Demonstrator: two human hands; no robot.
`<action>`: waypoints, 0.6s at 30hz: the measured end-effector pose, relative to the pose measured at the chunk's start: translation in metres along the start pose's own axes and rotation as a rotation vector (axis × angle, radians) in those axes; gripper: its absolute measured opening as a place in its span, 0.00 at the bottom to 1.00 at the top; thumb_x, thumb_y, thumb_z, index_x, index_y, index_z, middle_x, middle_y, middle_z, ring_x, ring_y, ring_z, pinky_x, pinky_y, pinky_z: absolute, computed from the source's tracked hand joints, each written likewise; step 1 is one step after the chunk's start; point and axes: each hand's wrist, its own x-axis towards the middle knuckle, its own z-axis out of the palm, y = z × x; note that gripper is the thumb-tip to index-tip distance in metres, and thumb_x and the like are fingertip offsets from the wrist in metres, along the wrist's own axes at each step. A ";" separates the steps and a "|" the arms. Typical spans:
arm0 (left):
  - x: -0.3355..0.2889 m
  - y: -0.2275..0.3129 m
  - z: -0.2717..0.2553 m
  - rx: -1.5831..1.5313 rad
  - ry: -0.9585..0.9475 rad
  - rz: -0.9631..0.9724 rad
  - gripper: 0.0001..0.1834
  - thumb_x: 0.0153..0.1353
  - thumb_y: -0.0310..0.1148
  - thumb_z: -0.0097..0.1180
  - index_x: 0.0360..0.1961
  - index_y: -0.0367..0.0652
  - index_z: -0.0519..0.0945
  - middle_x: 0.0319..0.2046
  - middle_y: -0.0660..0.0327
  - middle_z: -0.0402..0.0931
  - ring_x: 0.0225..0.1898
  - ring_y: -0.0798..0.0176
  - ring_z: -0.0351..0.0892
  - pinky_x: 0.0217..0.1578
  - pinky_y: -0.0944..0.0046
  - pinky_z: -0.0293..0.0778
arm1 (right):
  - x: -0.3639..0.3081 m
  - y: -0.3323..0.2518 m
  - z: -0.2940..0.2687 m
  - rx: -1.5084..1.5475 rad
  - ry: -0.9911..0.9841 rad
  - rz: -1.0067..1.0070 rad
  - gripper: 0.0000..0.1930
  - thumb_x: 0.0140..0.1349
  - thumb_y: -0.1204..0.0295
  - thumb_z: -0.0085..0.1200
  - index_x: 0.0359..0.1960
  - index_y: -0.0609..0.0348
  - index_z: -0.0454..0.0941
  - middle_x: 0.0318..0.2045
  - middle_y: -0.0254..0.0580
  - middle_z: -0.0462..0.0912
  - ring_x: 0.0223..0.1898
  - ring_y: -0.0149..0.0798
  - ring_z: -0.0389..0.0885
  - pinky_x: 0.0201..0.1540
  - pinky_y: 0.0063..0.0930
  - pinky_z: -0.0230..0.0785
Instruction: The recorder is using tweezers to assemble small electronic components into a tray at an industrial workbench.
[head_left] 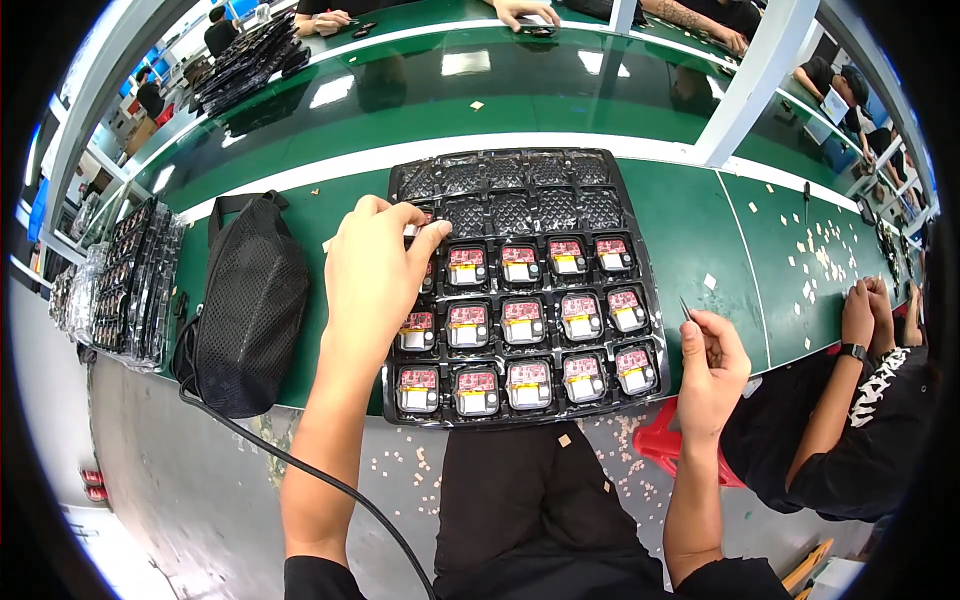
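Black moulded tray [555,212] lies at the near edge of the green surface [700,230], its closest rim just beyond the person's dark trousers [500,490]. Three rows of red circuit boards [521,312] fill its nearer pockets; any print on them is too small to read. Just outside the right rim, the right hand [715,370] has a closed grip on a thin pointed tool [686,309], its tip aimed away from the body. A black mesh bag [250,310] stands apart from the left rim, with a strip of green between. The left hand [375,255] reaches over that rim to the second row from the far edge, thumb and fingertips almost together; I cannot tell whether they hold something. Rightward, green runs past the tray to scattered pale chips [825,255]; white markings on a co-worker's sleeve [885,385] are illegible. A pale strip [330,170] borders the surface's far side.
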 end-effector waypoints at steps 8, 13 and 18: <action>-0.011 -0.001 -0.002 0.027 0.005 0.068 0.16 0.67 0.38 0.61 0.48 0.39 0.87 0.39 0.52 0.79 0.43 0.49 0.81 0.46 0.52 0.76 | 0.000 -0.002 0.002 -0.018 -0.016 -0.005 0.06 0.67 0.78 0.62 0.43 0.69 0.83 0.32 0.32 0.81 0.30 0.20 0.73 0.31 0.16 0.63; -0.022 0.006 -0.008 0.010 0.020 0.080 0.17 0.67 0.36 0.61 0.53 0.40 0.85 0.45 0.52 0.77 0.50 0.48 0.78 0.51 0.51 0.74 | 0.000 -0.001 0.002 -0.032 -0.011 -0.022 0.06 0.67 0.78 0.62 0.43 0.69 0.83 0.32 0.32 0.81 0.30 0.20 0.73 0.31 0.16 0.63; -0.063 0.045 -0.019 -0.262 0.030 0.349 0.21 0.57 0.28 0.69 0.54 0.42 0.83 0.54 0.49 0.75 0.60 0.41 0.74 0.61 0.48 0.71 | 0.001 0.000 -0.003 -0.082 -0.021 0.054 0.07 0.68 0.76 0.62 0.43 0.69 0.83 0.29 0.33 0.82 0.26 0.20 0.73 0.28 0.17 0.62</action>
